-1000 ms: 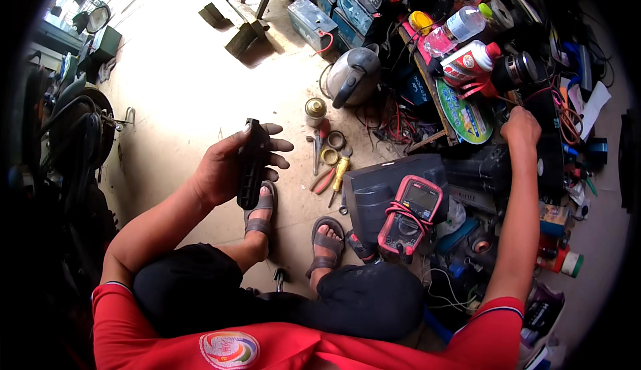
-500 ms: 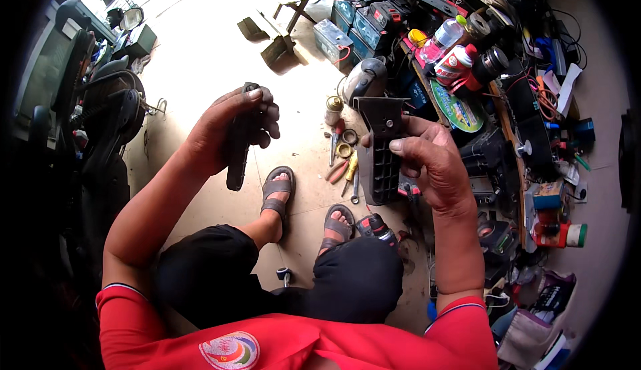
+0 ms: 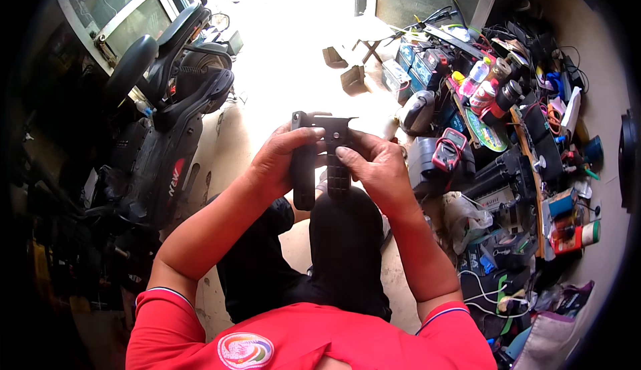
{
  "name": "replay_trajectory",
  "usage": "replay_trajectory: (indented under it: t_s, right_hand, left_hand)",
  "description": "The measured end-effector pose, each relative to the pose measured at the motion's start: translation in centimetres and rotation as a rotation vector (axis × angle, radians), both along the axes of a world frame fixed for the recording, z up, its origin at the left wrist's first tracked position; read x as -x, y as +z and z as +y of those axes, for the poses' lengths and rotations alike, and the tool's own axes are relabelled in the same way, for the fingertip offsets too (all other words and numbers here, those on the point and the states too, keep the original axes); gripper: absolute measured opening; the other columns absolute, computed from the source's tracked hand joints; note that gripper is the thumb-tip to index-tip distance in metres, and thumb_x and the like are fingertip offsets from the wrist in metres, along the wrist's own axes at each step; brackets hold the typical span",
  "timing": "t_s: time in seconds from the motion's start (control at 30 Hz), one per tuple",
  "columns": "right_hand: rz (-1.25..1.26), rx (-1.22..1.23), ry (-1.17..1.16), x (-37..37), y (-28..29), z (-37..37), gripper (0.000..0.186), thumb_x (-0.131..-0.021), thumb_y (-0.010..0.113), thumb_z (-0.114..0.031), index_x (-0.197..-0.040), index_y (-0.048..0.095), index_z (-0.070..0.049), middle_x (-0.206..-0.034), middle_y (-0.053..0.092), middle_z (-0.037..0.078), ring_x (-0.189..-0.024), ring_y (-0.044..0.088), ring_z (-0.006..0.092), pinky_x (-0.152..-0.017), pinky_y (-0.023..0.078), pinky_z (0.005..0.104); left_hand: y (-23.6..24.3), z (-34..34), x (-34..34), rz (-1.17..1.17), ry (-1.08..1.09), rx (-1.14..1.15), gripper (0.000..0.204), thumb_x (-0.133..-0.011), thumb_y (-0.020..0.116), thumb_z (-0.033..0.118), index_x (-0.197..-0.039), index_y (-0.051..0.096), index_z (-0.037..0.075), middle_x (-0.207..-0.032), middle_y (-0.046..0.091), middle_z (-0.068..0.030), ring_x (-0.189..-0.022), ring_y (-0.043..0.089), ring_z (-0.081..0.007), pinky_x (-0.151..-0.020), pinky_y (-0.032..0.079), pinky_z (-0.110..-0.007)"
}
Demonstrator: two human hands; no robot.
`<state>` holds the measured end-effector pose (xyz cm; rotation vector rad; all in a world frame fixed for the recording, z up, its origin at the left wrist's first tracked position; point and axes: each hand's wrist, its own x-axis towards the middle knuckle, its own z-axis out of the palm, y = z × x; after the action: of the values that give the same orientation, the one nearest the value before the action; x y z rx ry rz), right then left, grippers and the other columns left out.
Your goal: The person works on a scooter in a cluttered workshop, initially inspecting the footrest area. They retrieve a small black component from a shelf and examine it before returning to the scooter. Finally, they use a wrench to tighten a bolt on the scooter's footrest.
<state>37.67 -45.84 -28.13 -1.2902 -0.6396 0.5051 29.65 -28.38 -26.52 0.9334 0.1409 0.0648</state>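
Gripping a long black part [image 3: 304, 176], the left hand [image 3: 274, 159] is pressing its thumb across the front of that part near the far end. Just beside it, the right hand [image 3: 384, 169] is pinching a black ribbed bracket [image 3: 338, 181], its thumb lying on the front and its fingers curling behind. The two pieces are sitting side by side between the hands, above the person's black trousers [image 3: 344, 243]; whether they are touching is hard to tell. At the bracket's far end, a flat plate [image 3: 342, 124] is showing a small round fitting. To the right of the right hand, a red-edged multimeter [image 3: 449, 149] is lying on a dark grey case [image 3: 420, 161]. Beyond the right hand, a kettle [image 3: 418, 111] is standing near that case. To the right and nearer the body, a clear plastic bag [image 3: 467, 222] is lying. Well left of the left hand, a dark scooter [image 3: 177, 146] is standing.
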Motion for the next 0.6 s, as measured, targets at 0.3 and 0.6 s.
replay_trajectory:
  t_s: [0.3, 0.6]
  right_hand:
    - [-0.911, 0.089, -0.308, 11.2, -0.2, 3.6, 0.025, -0.084, 0.071, -0.017, -0.104, 0.07, -0.002, -0.086, 0.071, 0.018, -0.08, 0.07, 0.0353, -0.07, 0.055, 0.0454]
    - [-0.805, -0.078, -0.166, 14.4, 0.3, 1.2, 0.046, -0.085, 0.079, -0.029, -0.119, 0.069, 0.0, -0.107, 0.072, 0.019, -0.085, 0.071, 0.035, -0.078, 0.057, 0.0415]
  left_hand:
    - [-1.7, -0.2, 12.3, -0.18, 0.538, -0.339, 0.05, -0.099, 0.069, 0.009, -0.144, 0.049, 0.0, -0.116, 0.067, -0.0076, -0.106, 0.065, -0.0152, -0.091, 0.055, -0.029]
    - [-0.4, -0.2, 18.2, -0.154, 0.641, -0.243, 0.039, -0.104, 0.062, 0.025, -0.135, 0.057, 0.001, -0.115, 0.067, -0.0132, -0.106, 0.068, -0.024, -0.094, 0.055, -0.037]
